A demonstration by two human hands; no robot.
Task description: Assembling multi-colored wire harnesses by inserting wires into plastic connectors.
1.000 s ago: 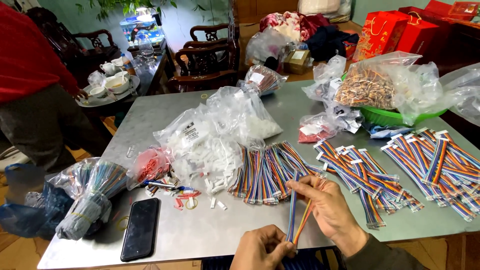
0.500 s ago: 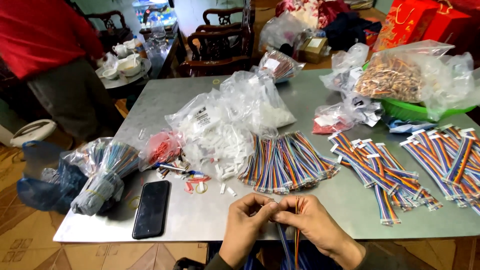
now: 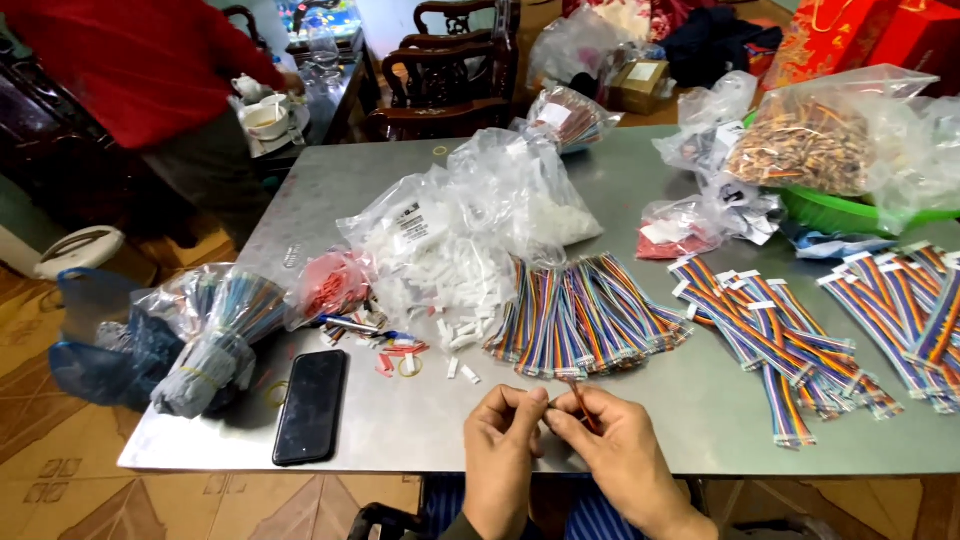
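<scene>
My left hand (image 3: 505,440) and my right hand (image 3: 612,450) meet at the near edge of the grey table (image 3: 400,180), fingertips pinched together on the end of a thin orange-brown wire (image 3: 580,402). The wire's small white connector end sits between both thumbs. Just beyond my fingers lies a fanned pile of rainbow ribbon cables (image 3: 580,315). More bundles of the same cables (image 3: 780,335) lie to the right.
A black phone (image 3: 310,405) lies at the near left, beside a bag of bundled wires (image 3: 215,335). Clear bags of white connectors (image 3: 470,225) fill the middle; a green basin (image 3: 850,212) holds a bag of brown parts. A person in red (image 3: 150,70) stands at the far left.
My right hand drew the wires back from the cable pile to the table's near edge. Both hands came together on one wire. The view shifted down and left.
</scene>
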